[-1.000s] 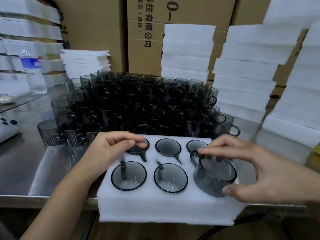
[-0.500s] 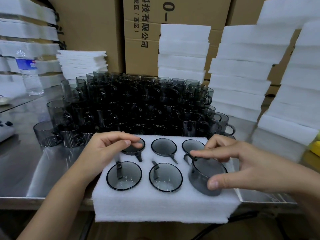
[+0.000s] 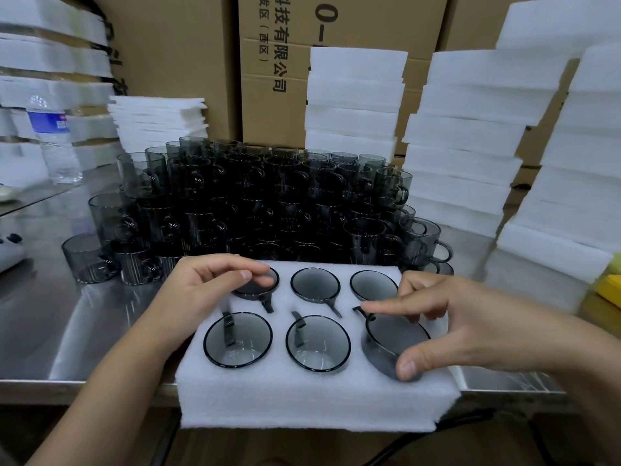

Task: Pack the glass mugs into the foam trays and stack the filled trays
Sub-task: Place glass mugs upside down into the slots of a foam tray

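Right hand: spread wide over the mug, thumb on its near wall, forefinger at the far rim by the handle; you have it in a pinch across the glass
Left hand: fingers loosely bent, tips resting on the rim of the seated mug beneath them; it seems to grip nothing
Mug: under your right hand, tilted, partly down in the last free well, its near wall showing above the foam
Tray: beneath both hands, its near edge overhanging the table toward you
Seated mugs: five, between and under your hands, handles lying in their slots
Loose mugs: crowded just beyond your fingertips
Handling: smoked glass, stiff, smooth and probably slippery, and likely to chip if knocked against a neighbour; the foam is soft and will likely drag on the wall, not let it slide
Where to hold: across the rim, thumb against fingers, much as you have it; leave the handle free to find its slot
Next, as I judge it: level the mug, line handle with slot, then press evenly on the rim
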Available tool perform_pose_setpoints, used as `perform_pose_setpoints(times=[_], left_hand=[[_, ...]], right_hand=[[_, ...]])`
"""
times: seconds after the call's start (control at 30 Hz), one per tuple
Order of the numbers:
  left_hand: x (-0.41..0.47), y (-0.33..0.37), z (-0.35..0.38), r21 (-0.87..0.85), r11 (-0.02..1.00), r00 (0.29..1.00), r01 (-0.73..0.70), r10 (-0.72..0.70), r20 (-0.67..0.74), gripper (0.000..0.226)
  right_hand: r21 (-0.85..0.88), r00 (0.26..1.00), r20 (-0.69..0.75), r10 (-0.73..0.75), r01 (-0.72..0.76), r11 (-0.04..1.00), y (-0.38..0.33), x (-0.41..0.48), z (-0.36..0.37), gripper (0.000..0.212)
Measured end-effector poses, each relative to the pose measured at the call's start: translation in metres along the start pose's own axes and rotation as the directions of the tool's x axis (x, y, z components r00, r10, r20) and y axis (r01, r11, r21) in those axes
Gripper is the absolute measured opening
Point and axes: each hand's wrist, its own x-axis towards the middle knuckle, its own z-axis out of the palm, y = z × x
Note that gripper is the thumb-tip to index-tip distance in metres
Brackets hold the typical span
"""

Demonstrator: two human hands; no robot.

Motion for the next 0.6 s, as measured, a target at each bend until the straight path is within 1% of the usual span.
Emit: perform_pose_setpoints(times=[0.17, 0.3, 0.4, 0.5, 0.6], left_hand=[[0.000, -0.001, 0.000, 0.009, 1.000, 1.000, 0.004, -0.004, 0.002, 0.039], [0.000, 0.000, 0.000, -0.019, 1.000, 1.000, 0.019, -0.019, -0.009, 0.030], [0.000, 0.000, 0.001, -0.017, 1.000, 1.000, 0.022, -0.022, -0.011, 0.035], [0.000, 0.001, 0.001, -0.021, 1.000, 1.000, 0.022, -0.023, -0.020, 0.038], [0.000, 0.001, 0.001, -0.023, 0.999, 0.999, 0.027, -0.028, -0.031, 0.037]], right_hand=[[0.008, 1.000, -0.020, -0.004, 0.005, 1.000, 0.003, 0.000, 0.005, 0.065], [0.010, 0.999, -0.036, -0.024, 0.024, 1.000, 0.004, -0.002, 0.009, 0.060], [-0.043, 0.999, -0.040, -0.033, 0.032, 0.999, 0.002, -0.004, 0.011, 0.056], [-0.100, 0.999, -0.045, -0.011, 0.006, 0.995, 0.004, -0.004, 0.013, 0.063], [-0.104, 0.998, -0.053, -0.022, 0.016, 0.994, 0.007, -0.003, 0.015, 0.065]])
